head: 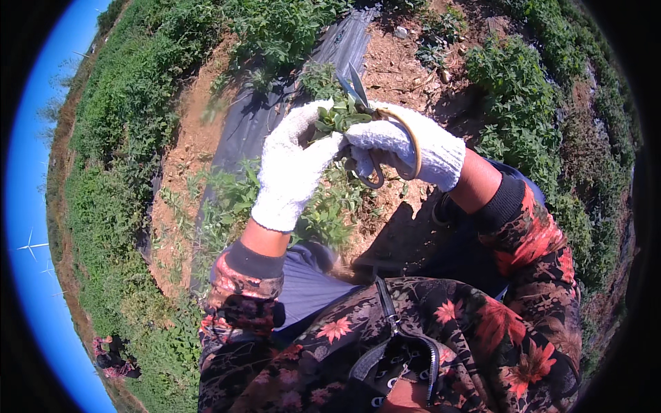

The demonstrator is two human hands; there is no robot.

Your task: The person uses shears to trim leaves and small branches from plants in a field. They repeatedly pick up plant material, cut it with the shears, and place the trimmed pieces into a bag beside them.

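My left hand point(297, 165), in a white knitted glove, is shut around a small bunch of leafy green cuttings point(338, 117). Close against it on the right, my right hand point(408, 142), gloved alike, holds a pair of scissors point(356, 85) with large tan loop handles. The scissor blades point up and away from me, slightly apart, just beyond the leaves. Fingertips of both hands meet below the bunch; the stem ends are hidden by the gloves. Below the hands, low green plants point(330, 206) grow beside black plastic mulch film point(240, 121).
Dense rows of green plants point(111, 124) stand at the left, with more point(521, 103) at the right. Dry brown soil point(392, 67) lies between rows. My knees are bent below the hands. Another person point(113, 356) is low among the plants, far left. Wind turbines point(31, 245) stand beyond.
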